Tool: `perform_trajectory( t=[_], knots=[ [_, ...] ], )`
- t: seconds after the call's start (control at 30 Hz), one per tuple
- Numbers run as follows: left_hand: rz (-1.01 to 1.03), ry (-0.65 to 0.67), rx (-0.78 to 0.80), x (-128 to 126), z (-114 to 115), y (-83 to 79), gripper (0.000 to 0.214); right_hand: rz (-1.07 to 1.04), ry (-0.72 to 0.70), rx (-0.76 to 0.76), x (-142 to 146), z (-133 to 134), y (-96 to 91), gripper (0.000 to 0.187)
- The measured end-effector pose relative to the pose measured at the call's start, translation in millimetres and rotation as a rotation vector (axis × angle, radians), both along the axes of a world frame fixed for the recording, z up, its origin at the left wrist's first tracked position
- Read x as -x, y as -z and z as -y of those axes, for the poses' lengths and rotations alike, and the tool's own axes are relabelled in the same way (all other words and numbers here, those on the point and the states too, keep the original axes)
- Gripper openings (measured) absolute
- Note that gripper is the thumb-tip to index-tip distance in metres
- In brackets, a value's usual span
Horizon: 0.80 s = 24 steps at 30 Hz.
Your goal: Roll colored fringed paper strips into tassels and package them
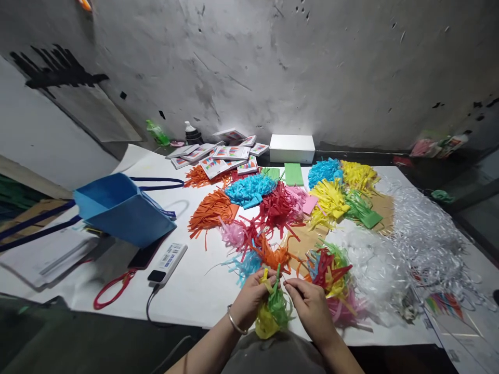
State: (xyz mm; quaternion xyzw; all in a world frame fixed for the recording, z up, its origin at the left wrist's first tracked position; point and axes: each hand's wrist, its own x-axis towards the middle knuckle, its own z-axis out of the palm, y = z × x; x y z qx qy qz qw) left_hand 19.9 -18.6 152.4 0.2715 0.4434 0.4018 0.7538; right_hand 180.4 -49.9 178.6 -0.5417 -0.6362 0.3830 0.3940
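Observation:
My left hand, with a bangle at the wrist, is closed around the tops of a yellow tassel and a green tassel, whose strips hang down over my lap. Just to the right, my right hand is pinched near the top of the green tassel; what sits between its fingertips is too thin to make out. Beyond my fingers lie an orange tassel and a blue tassel. A bunch of mixed-colour tassels rests beside my right hand.
Fringed paper bundles, such as an orange one and a yellow one, cover the table's middle. Clear plastic strips heap at right. A blue bag, power bank and red strap lie left. Printed packets and a white box stand behind.

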Motion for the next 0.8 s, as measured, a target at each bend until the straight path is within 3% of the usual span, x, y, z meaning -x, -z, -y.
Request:
perform_trajectory(
  t=[0.13,0.23,0.37,0.47,0.57,0.73,0.8],
  knots=[
    [-0.147,0.070,-0.129,3,0,-2.5,0.025,0.058,-0.044,0.004,-2,-1,-1.5,0.023],
    [-0.441,0.171,-0.439,6,1,-10.6,0.014,0.085,-0.063,0.056,-4,-3,-1.3,0.026],
    [-0.696,0.314,-0.795,8,6,-16.1,0.021,-0.128,0.012,0.265,-4,-9,4.8,0.033],
    [-0.747,0.359,-0.880,7,9,-11.1,0.026,-0.224,-0.018,0.329,-3,-12,9.8,0.034],
    [-0.794,0.384,-0.912,7,13,-2.5,0.028,-0.141,-0.026,0.302,-4,-12,12.5,0.028],
    [-0.873,0.442,-0.956,6,18,6.0,0.030,-0.124,-0.130,0.435,-8,-11,16.4,0.025],
    [-0.892,0.455,-0.938,5,18,5.7,0.032,-0.049,-0.125,0.344,-8,-10,17.6,0.024]
  ],
)
